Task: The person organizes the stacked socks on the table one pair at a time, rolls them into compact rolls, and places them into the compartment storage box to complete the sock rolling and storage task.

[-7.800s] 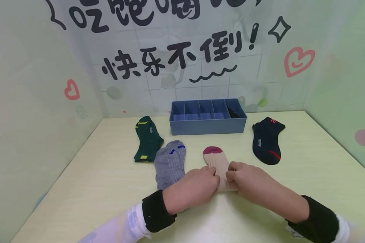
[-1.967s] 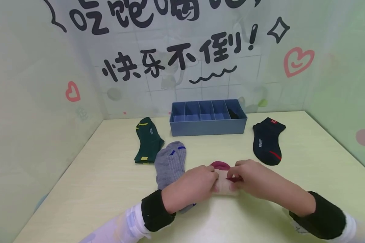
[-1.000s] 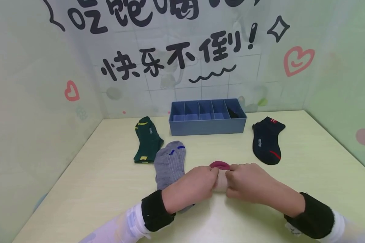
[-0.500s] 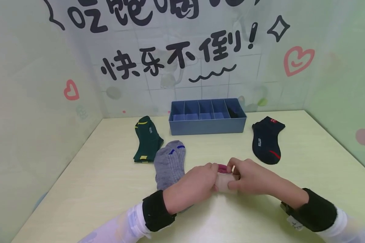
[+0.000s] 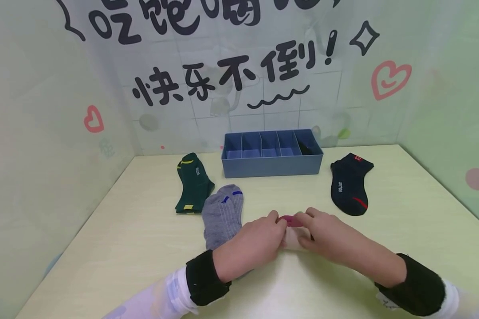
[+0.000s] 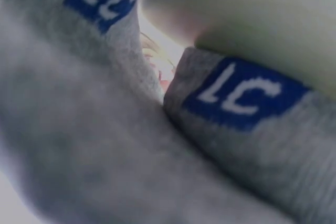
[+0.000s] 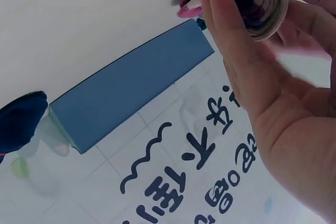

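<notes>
A pair of beige socks (image 5: 293,239) with a magenta toe lies before me, rolled into a thick coil. My left hand (image 5: 259,239) grips the left end of this roll, fingertips at its far side. On the other end, my right hand (image 5: 335,235) holds it between thumb and fingers. The right wrist view shows the roll's spiral end (image 7: 268,3) in the right hand (image 7: 262,87). Grey socks (image 5: 222,217) with blue marks lie partly under my left forearm. They fill the left wrist view, where a blue cuff patch (image 6: 247,98) shows and the left hand is hidden.
A blue box (image 5: 272,168) with several compartments stands at the back of the table; something dark sits in its rightmost compartment. Green socks (image 5: 193,184) lie at the left, touching the grey pair. Black socks (image 5: 349,186) with red marks lie at the right.
The beige socks, lying flat in the oldest frame, have been rolled up toward the magenta toe. Lately the right fingers have shifted their hold over the roll; the left hand has barely moved.
</notes>
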Demonstrator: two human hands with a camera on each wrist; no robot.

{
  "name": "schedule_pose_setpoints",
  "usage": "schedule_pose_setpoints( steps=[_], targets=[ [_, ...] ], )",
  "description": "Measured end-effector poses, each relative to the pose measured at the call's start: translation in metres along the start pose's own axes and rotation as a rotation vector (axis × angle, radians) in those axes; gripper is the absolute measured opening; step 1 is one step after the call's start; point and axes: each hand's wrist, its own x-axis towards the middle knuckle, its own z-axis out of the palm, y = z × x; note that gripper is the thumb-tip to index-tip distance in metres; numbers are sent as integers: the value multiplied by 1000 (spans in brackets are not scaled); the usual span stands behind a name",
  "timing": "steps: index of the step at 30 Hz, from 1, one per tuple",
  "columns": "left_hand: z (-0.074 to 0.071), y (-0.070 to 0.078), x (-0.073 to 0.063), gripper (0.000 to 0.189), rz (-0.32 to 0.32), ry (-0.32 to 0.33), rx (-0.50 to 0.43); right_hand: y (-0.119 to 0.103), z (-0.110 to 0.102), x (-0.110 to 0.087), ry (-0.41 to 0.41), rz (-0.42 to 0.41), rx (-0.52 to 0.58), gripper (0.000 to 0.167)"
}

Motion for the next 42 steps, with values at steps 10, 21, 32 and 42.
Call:
schedule_pose_setpoints(
  steps=[10, 21, 32, 42],
  targets=[
    [-1, -2, 0, 28, 20, -36, 61, -10, 11, -10, 66, -149, -318, 32],
    [-4, -2, 1, 32, 25, -59, 103, -8, 15, -6, 56, -150, -311, 37],
    [-4, -5, -1, 42, 42, -49, 69, 13, -4, 5, -84, -145, 51, 34],
    [-5, -4, -2, 30, 67, -19, 85, 28, -9, 11, -294, 20, 351, 35]
  ],
)
